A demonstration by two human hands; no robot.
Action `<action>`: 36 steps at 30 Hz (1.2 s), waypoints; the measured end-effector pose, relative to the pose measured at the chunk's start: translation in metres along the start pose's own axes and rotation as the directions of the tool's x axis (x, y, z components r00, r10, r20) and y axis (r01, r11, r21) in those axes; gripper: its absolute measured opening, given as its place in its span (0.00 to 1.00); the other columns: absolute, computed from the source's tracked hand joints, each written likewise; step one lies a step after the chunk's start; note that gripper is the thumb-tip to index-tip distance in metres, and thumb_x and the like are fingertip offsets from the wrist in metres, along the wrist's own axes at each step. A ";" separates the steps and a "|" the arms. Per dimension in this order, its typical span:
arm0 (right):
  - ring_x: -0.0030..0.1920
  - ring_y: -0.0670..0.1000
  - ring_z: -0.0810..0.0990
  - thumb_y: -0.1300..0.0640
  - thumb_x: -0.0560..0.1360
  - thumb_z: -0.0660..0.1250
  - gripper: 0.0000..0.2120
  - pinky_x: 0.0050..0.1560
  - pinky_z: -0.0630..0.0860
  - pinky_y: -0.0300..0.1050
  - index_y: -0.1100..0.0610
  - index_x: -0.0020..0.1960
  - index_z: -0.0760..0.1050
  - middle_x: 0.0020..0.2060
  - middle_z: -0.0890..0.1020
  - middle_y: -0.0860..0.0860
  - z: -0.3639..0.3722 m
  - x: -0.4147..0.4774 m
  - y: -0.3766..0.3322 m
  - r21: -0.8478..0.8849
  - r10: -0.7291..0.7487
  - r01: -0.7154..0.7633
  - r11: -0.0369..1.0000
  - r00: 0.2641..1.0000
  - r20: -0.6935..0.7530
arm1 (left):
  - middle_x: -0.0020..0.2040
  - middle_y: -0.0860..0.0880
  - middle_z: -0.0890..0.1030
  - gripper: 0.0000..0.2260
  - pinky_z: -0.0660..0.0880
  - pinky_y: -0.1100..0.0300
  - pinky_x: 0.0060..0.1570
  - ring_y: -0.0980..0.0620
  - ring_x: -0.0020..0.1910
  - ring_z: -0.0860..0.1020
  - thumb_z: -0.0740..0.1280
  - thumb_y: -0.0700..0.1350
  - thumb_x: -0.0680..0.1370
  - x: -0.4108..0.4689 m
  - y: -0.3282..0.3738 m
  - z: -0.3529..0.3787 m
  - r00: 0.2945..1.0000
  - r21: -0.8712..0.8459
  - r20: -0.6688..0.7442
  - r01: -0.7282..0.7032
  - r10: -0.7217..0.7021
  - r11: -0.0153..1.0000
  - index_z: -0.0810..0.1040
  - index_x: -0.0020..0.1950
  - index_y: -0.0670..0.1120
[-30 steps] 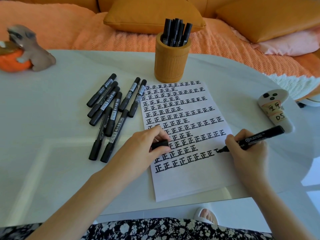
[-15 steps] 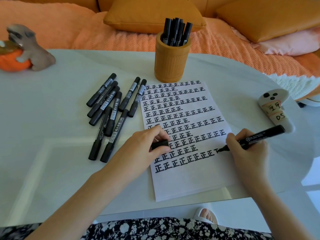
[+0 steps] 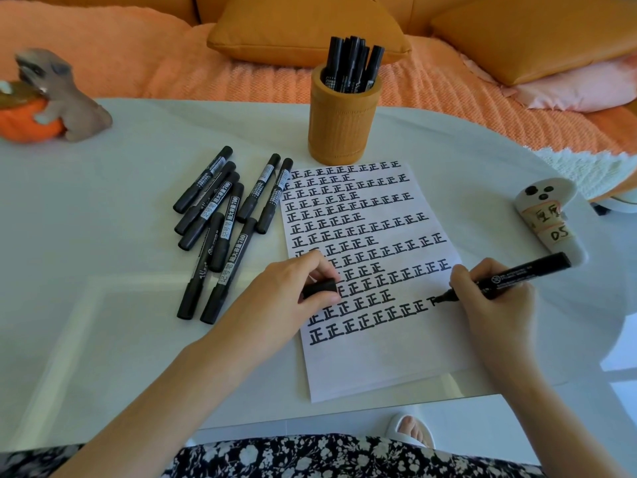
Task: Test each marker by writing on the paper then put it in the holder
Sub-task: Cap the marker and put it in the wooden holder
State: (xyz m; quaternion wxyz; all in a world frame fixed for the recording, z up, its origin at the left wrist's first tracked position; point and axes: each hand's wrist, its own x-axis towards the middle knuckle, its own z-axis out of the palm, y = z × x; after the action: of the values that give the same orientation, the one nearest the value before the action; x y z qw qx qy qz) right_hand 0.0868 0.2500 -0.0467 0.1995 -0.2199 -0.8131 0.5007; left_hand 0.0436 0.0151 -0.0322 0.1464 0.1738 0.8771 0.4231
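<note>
Step in hand: you are testing one marker [image 3: 513, 276]; its tip touches the paper [image 3: 379, 360] at the right end of the second-lowest row, with a character only part drawn.
Right hand [image 3: 489, 305]: closed around that marker's barrel in a writing grip, at the paper's right edge.
Left hand [image 3: 293, 294]: resting on the paper's left part, fingers pinched on the black cap [image 3: 320, 288].
Paper: lies near the middle of the table [image 3: 103, 305], most of it filled with rows of the same mark; a bare strip is left at the near end.
Holder [image 3: 343, 127]: stands just beyond the paper's far edge, upright, with several markers already in it.
Done so far: by my reading, those in the holder are tested.
Left to do: finish this character, cap the marker, drop it in; then the pile of capped markers [image 3: 224, 232] left of the paper, roughly eight or nine.
</note>
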 end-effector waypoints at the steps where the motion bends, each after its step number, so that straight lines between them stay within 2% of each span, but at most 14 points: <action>1: 0.25 0.45 0.65 0.62 0.74 0.67 0.14 0.24 0.59 0.33 0.68 0.33 0.69 0.19 0.71 0.43 0.000 0.000 0.000 0.002 0.002 -0.002 1.000 1.000 0.007 | 0.46 0.58 0.81 0.06 0.76 0.65 0.47 0.63 0.45 0.78 0.69 0.49 0.74 0.000 0.000 0.000 1.000 -0.001 0.000 0.000 0.000 1.000 0.76 0.50 0.55; 8: 0.25 0.44 0.68 0.61 0.74 0.68 0.15 0.25 0.62 0.31 0.66 0.31 0.69 0.21 0.74 0.43 0.002 -0.001 -0.001 0.001 0.006 -0.006 1.000 1.000 0.013 | 0.47 0.58 0.80 0.06 0.76 0.62 0.50 0.64 0.47 0.77 0.69 0.49 0.74 0.001 0.001 0.000 1.000 0.009 0.003 -0.010 0.010 1.000 0.76 0.50 0.54; 17: 0.26 0.46 0.65 0.66 0.71 0.66 0.12 0.24 0.59 0.33 0.69 0.32 0.67 0.21 0.68 0.47 0.001 -0.001 -0.003 -0.042 -0.005 0.006 0.999 1.000 0.027 | 0.46 0.59 0.80 0.06 0.76 0.63 0.49 0.64 0.46 0.77 0.69 0.49 0.74 0.001 0.001 -0.001 1.000 0.000 0.007 -0.006 0.006 1.000 0.76 0.50 0.54; 27: 0.24 0.45 0.65 0.66 0.71 0.66 0.13 0.24 0.60 0.31 0.69 0.31 0.67 0.18 0.70 0.44 0.000 -0.001 -0.003 -0.043 -0.018 0.019 0.999 1.000 0.022 | 0.47 0.59 0.80 0.06 0.77 0.61 0.49 0.64 0.45 0.78 0.69 0.49 0.74 0.001 0.001 -0.001 1.000 0.001 0.011 -0.006 0.006 1.000 0.76 0.50 0.54; 32: 0.24 0.44 0.65 0.65 0.72 0.66 0.14 0.23 0.59 0.31 0.68 0.31 0.67 0.18 0.69 0.43 0.001 -0.002 -0.002 -0.047 -0.007 0.009 0.999 0.999 0.039 | 0.47 0.59 0.80 0.06 0.76 0.64 0.49 0.64 0.46 0.78 0.69 0.49 0.74 0.001 0.001 0.000 1.000 0.003 0.012 -0.006 0.006 1.000 0.76 0.50 0.55; 36: 0.25 0.45 0.64 0.65 0.72 0.66 0.13 0.24 0.59 0.32 0.70 0.32 0.67 0.21 0.67 0.47 0.001 -0.002 -0.004 -0.056 -0.021 0.023 0.998 0.999 0.038 | 0.46 0.59 0.80 0.06 0.74 0.69 0.46 0.65 0.44 0.77 0.69 0.50 0.74 0.001 0.001 0.000 1.000 0.014 0.010 -0.002 0.002 1.000 0.75 0.50 0.55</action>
State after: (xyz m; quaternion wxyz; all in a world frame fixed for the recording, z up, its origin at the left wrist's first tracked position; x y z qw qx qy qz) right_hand 0.0875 0.2462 -0.0439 0.1836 -0.2069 -0.8328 0.4795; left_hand 0.0428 0.0157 -0.0316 0.1491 0.1776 0.8793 0.4160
